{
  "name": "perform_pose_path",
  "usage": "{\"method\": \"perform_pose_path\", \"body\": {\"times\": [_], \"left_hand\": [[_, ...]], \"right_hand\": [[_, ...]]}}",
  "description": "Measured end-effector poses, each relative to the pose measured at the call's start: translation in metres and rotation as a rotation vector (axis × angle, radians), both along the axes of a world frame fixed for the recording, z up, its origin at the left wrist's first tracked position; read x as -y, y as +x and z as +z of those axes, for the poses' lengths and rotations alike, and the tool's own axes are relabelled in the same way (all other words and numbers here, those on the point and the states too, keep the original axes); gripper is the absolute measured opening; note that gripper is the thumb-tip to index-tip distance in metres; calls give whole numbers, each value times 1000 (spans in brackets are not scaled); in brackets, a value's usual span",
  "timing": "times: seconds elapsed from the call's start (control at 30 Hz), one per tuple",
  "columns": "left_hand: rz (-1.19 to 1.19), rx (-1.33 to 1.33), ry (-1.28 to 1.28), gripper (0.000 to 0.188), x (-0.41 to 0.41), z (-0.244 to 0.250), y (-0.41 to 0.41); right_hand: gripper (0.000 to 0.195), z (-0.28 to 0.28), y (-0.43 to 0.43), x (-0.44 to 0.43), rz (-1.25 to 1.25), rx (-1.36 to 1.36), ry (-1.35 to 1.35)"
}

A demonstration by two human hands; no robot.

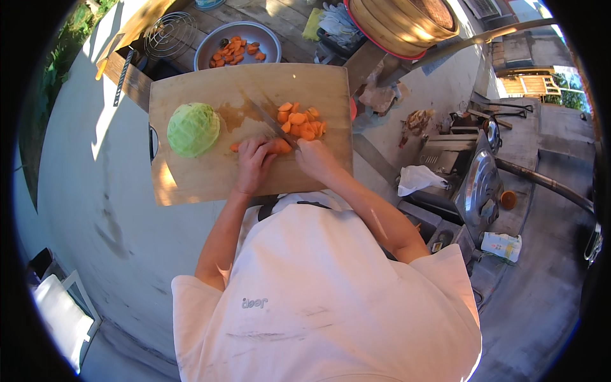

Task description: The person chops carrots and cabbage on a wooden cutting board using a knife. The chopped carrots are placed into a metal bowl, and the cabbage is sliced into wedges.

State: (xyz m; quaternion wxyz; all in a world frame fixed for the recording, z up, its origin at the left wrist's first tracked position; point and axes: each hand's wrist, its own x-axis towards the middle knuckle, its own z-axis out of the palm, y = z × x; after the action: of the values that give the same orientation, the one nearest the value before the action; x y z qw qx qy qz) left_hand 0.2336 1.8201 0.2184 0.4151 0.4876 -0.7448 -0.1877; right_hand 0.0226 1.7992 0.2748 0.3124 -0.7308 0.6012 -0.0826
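Note:
A whole carrot (280,146) lies across the wooden cutting board (200,181), partly covered by my left hand (254,160), whose fingers press it down. In my right hand (312,160) is a kitchen knife (267,117). Its blade points up and to the left, resting at the carrot's right end; the handle is hidden in my grip. Just beyond the knife lies a heap of cut carrot pieces (301,122). To the left of my left hand sits a pale green cabbage (193,130). Wet brown stains mark the board between cabbage and carrot pieces.
Beyond the board stands a metal bowl (265,36) with more carrot pieces. A coiled wire rack (170,36) is left of it; a bamboo steamer (398,26) stands at the upper right. Further right are a stove (441,157) and a metal lid (477,188).

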Motion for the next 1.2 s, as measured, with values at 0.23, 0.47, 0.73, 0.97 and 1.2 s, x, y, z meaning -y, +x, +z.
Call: {"method": "perform_pose_path", "body": {"times": [0.23, 0.47, 0.73, 0.97, 1.2], "left_hand": [[28, 54, -28, 33, -15, 1, 0], [45, 58, -60, 32, -24, -6, -3], [39, 23, -41, 30, -18, -10, -3], [38, 71, -87, 26, -34, -6, 0], [34, 76, -84, 24, -36, -2, 2]], "right_hand": [[22, 9, -17, -8, -53, 148, -71], [23, 53, -46, -41, 47, 58, 229], [23, -12, 7, 3, -32, 162, 13], [21, 28, -7, -21, 3, 159, 31], [19, 47, -27, -53, 120, -10, 115]]}}
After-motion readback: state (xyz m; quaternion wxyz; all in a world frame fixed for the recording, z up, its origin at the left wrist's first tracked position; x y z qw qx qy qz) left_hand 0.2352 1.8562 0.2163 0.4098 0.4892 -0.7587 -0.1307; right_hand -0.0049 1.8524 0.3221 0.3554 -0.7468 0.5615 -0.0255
